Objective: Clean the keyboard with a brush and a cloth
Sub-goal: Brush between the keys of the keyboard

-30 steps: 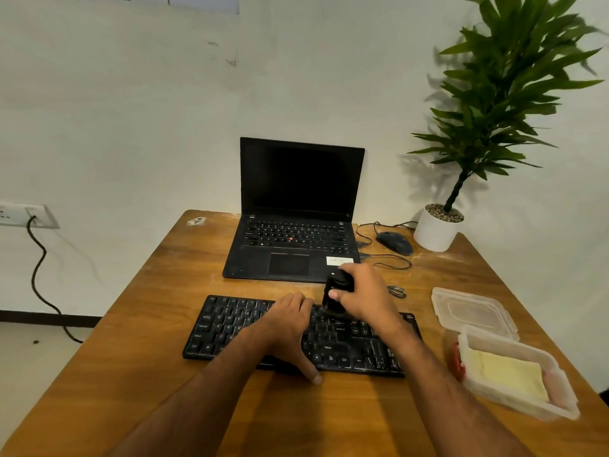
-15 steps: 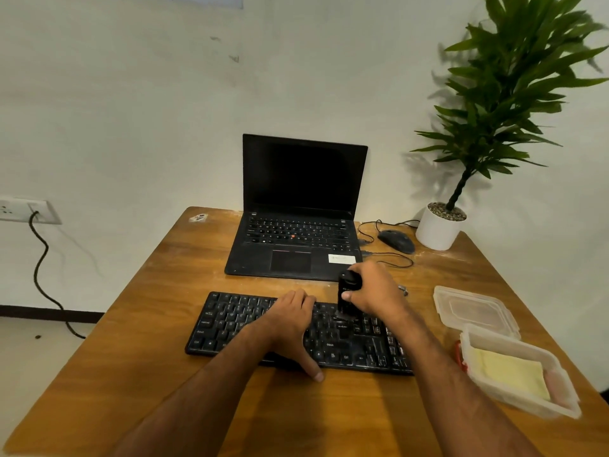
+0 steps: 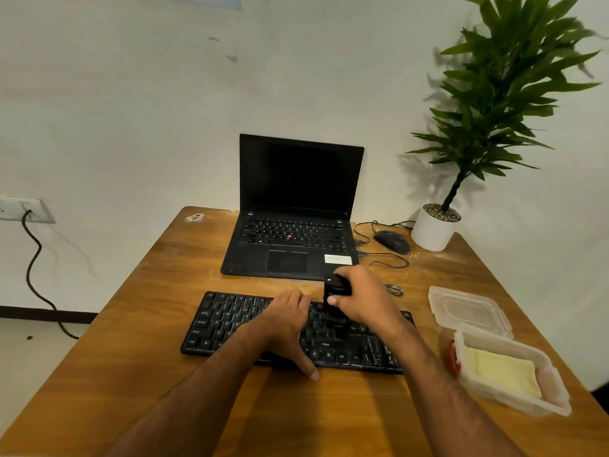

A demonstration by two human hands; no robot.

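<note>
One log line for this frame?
phase: brushing | right hand: grips brush on keyboard | left hand: steadies keyboard

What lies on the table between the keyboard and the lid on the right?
In the head view, only bare table lies between the keyboard and the lid; a small metal object lies just behind that gap.

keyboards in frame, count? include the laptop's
2. The external keyboard lies on the table nearest the camera, under both hands. The laptop behind it has its own built-in one. None seem hidden.
</note>
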